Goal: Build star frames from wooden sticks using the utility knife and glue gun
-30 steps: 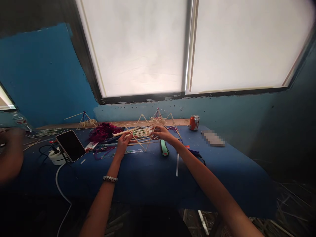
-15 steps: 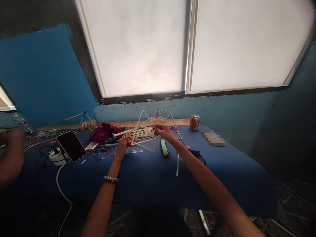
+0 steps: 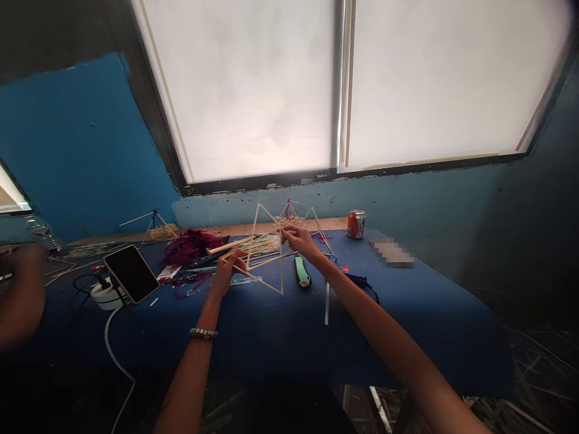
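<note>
Between my hands hangs a frame of thin wooden sticks (image 3: 265, 286), joined in triangles, above the blue table. My left hand (image 3: 226, 271) pinches its left lower corner. Fingers of my right hand (image 3: 299, 239) are closed on the frame's upright side, near where two sticks cross. Just below my right hand lies a green and black utility knife (image 3: 303, 272). Another stick triangle (image 3: 319, 226) stands behind my right hand. A bundle of loose sticks (image 3: 262, 246) lies behind the frame, partly hidden by it.
Purple raffia-like strands (image 3: 192, 246) are heaped at the back left. A phone (image 3: 131, 273) leans by a white power hub (image 3: 107, 295). A drink can (image 3: 356, 224), a blue corded tool (image 3: 355, 279) and a clear stick (image 3: 327, 303) lie right. Another person's hand (image 3: 25, 271) is far left.
The stick frame has turned a little in my hands; its lower corner has swung down and its front triangle looks wider. Both hands keep their hold.
</note>
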{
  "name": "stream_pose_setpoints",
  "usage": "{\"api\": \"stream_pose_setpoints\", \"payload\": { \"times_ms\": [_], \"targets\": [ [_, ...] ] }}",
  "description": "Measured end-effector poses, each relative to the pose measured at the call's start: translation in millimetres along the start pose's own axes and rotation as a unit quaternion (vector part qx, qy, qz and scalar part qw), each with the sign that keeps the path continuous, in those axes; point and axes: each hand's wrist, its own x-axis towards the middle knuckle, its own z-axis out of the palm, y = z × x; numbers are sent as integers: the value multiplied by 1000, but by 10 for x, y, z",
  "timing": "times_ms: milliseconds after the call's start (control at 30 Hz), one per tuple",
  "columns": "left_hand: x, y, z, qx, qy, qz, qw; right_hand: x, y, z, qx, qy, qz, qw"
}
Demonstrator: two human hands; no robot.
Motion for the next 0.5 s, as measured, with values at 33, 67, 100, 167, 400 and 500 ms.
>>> {"api": "stream_pose_setpoints", "payload": {
  "times_ms": [33,67,100,167,400,500],
  "targets": [
    [1,-5,-13,-11,-10,-4,1000,5,-3,0,-10,2,-2,1000],
    [6,-11,-28,-23,-21,-10,999,10,-6,0,-17,3,0,1000],
    [13,-17,-44,-37,-32,-18,999,13,-9,0,-21,2,2,1000],
    [35,-27,-79,-70,-42,-34,996,17,-14,-3,-24,-1,5,1000],
    [98,-35,-120,-99,48,-21,994,-16,-61,-69,-11,33,-6,999],
    [97,-44,-97,-93,50,-29,994,-21,-64,-57,-22,40,-7,999]
  ]
}}
